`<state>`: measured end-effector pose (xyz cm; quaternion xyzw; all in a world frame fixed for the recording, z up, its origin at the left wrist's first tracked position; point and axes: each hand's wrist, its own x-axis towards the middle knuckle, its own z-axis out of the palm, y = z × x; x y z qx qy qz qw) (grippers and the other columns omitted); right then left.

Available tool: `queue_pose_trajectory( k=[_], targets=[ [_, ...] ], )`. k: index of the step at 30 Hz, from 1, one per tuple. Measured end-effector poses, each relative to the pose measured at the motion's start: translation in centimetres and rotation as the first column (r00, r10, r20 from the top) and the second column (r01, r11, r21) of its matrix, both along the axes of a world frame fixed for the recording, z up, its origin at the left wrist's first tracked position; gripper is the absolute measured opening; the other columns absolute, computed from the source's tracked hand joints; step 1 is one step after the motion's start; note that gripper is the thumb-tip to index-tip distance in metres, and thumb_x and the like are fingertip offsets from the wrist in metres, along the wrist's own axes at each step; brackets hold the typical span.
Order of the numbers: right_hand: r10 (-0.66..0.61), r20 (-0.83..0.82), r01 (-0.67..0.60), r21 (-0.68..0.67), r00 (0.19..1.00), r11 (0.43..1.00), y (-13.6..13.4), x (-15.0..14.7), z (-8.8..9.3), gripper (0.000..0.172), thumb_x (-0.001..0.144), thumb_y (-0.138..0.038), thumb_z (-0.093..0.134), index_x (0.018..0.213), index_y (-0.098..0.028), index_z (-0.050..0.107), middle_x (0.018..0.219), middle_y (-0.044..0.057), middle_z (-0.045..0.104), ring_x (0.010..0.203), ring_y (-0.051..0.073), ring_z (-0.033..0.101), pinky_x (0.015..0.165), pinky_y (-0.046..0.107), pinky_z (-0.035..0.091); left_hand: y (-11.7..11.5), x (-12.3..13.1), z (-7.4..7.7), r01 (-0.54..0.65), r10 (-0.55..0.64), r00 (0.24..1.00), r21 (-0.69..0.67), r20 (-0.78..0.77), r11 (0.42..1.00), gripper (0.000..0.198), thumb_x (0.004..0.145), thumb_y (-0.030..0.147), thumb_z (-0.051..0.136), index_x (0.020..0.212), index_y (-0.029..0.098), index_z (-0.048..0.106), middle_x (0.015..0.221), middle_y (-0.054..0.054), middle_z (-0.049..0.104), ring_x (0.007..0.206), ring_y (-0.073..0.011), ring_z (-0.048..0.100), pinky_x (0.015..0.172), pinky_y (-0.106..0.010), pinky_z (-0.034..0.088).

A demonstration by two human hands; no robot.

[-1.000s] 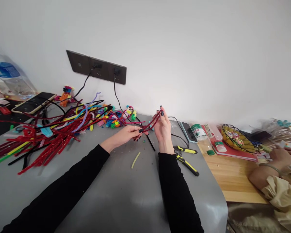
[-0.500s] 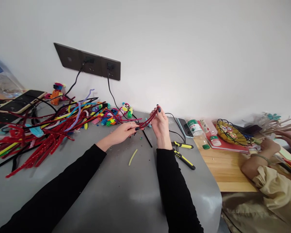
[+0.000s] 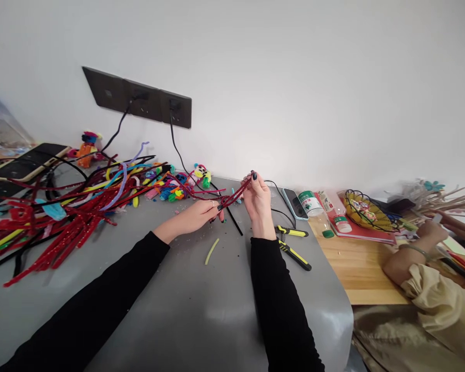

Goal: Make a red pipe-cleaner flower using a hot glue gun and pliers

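Both my hands hold a bundle of dark red glittery pipe cleaners [image 3: 236, 194] above the grey table [image 3: 201, 310]. My left hand [image 3: 199, 214] pinches the lower end, fingers closed around it. My right hand [image 3: 258, 199] grips the upper end between thumb and fingertips, raised a little higher. A short pale green stem piece [image 3: 212, 250] lies on the table just below my hands.
A big heap of red and coloured pipe cleaners [image 3: 70, 206] covers the left. Small pipe-cleaner figures [image 3: 201, 175] sit by the wall. Yellow-handled pliers [image 3: 292, 245], a phone [image 3: 294, 203] and bottles [image 3: 312, 206] lie right. Another person's arm [image 3: 418, 263] works at the wooden table [image 3: 364, 279].
My hands stay on the red bundle; the left hand has dipped slightly. The view shifted a little right. The other person's hands moved at the far right.
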<state>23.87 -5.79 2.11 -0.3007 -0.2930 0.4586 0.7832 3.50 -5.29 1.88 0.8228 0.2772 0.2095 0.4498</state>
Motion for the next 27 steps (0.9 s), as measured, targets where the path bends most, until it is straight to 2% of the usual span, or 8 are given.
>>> queue_pose_trajectory(
  k=[5, 10, 13, 17, 19, 21, 24, 27],
  targets=[
    [0.018, 0.007, -0.018, 0.008, 1.000, 1.000, -0.1, 0.0, -0.1, 0.010, 0.079, -0.023, 0.083, 0.085, -0.022, 0.075, 0.079, -0.002, 0.072, 0.074, 0.012, 0.064, 0.080, 0.028, 0.060, 0.0, -0.2, 0.4, 0.044, -0.044, 0.999, 0.024, -0.022, 0.999, 0.037, 0.098, 0.038, 0.039, 0.084, 0.018, 0.066, 0.072, -0.001, 0.052, 0.066, -0.0175, 0.049, 0.064, -0.028, 0.039],
    [-0.063, 0.037, 0.063, -0.016, 0.997, 0.998, 0.0, -0.2, -0.1, 0.011, 0.078, -0.025, 0.083, 0.082, -0.022, 0.074, 0.079, -0.001, 0.072, 0.076, 0.013, 0.065, 0.083, 0.030, 0.060, 0.3, -0.5, 0.1, 0.109, -0.109, 0.994, 0.020, -0.018, 0.994, 0.039, 0.099, 0.042, 0.040, 0.083, 0.018, 0.067, 0.077, -0.003, 0.060, 0.071, -0.0182, 0.055, 0.069, -0.027, 0.044],
    [-0.033, 0.058, 0.032, 0.011, 0.998, 0.999, -0.2, -0.6, 0.1, 0.011, 0.077, -0.026, 0.084, 0.082, -0.021, 0.076, 0.080, -0.001, 0.073, 0.077, 0.012, 0.065, 0.085, 0.028, 0.058, 0.7, -0.6, -0.5, 0.058, -0.058, 0.998, 0.016, 0.012, 0.998, 0.043, 0.100, 0.049, 0.043, 0.090, 0.018, 0.070, 0.085, -0.005, 0.066, 0.076, -0.0196, 0.060, 0.072, -0.028, 0.047],
    [0.029, 0.086, -0.028, -0.008, 0.996, 1.000, -0.5, -1.6, 0.3, 0.012, 0.076, -0.026, 0.085, 0.082, -0.021, 0.077, 0.079, -0.002, 0.073, 0.075, 0.011, 0.065, 0.082, 0.025, 0.056, 0.9, -0.5, -0.6, -0.085, 0.076, 0.986, 0.058, 0.149, 0.995, 0.055, 0.097, 0.066, 0.048, 0.094, 0.017, 0.072, 0.102, -0.010, 0.071, 0.099, -0.0261, 0.064, 0.091, -0.034, 0.051],
    [0.067, 0.143, -0.061, -0.042, 0.988, 0.997, -0.6, -2.2, 0.3, 0.012, 0.076, -0.027, 0.085, 0.082, -0.022, 0.076, 0.078, -0.002, 0.074, 0.075, 0.012, 0.066, 0.082, 0.025, 0.056, 0.8, -0.4, -0.4, -0.133, 0.135, 0.976, -0.022, 0.173, 0.991, 0.062, 0.093, 0.074, 0.050, 0.097, 0.017, 0.073, 0.105, -0.011, 0.074, 0.104, -0.0285, 0.064, 0.096, -0.038, 0.052],
    [0.111, 0.189, -0.103, -0.055, 0.976, 0.993, -0.6, -2.8, 0.2, 0.014, 0.075, -0.029, 0.086, 0.082, -0.022, 0.076, 0.077, -0.002, 0.074, 0.076, 0.012, 0.066, 0.082, 0.026, 0.056, 0.7, -0.3, -0.3, -0.134, 0.158, 0.973, -0.145, 0.168, 0.980, 0.066, 0.088, 0.079, 0.055, 0.095, 0.016, 0.074, 0.100, -0.010, 0.075, 0.101, -0.0291, 0.065, 0.097, -0.040, 0.053],
    [0.172, 0.212, -0.167, -0.044, 0.962, 0.985, -0.7, -3.4, 0.1, 0.017, 0.073, -0.030, 0.087, 0.082, -0.021, 0.075, 0.075, -0.002, 0.073, 0.075, 0.012, 0.066, 0.080, 0.026, 0.055, 0.6, -0.2, -0.5, -0.015, 0.105, 0.965, -0.350, 0.239, 0.937, 0.062, 0.084, 0.075, 0.065, 0.090, 0.014, 0.074, 0.089, -0.010, 0.076, 0.090, -0.0267, 0.067, 0.095, -0.042, 0.054],
    [0.227, 0.203, -0.219, -0.063, 0.952, 0.974, -0.8, -3.8, 0.0, 0.018, 0.073, -0.030, 0.088, 0.082, -0.021, 0.074, 0.074, -0.004, 0.072, 0.070, 0.011, 0.063, 0.073, 0.024, 0.054, 0.4, -0.3, -0.9, 0.099, 0.101, 0.939, -0.540, 0.329, 0.836, 0.052, 0.081, 0.063, 0.076, 0.087, 0.012, 0.073, 0.086, -0.012, 0.074, 0.082, -0.0238, 0.066, 0.084, -0.038, 0.055]
  ],
)
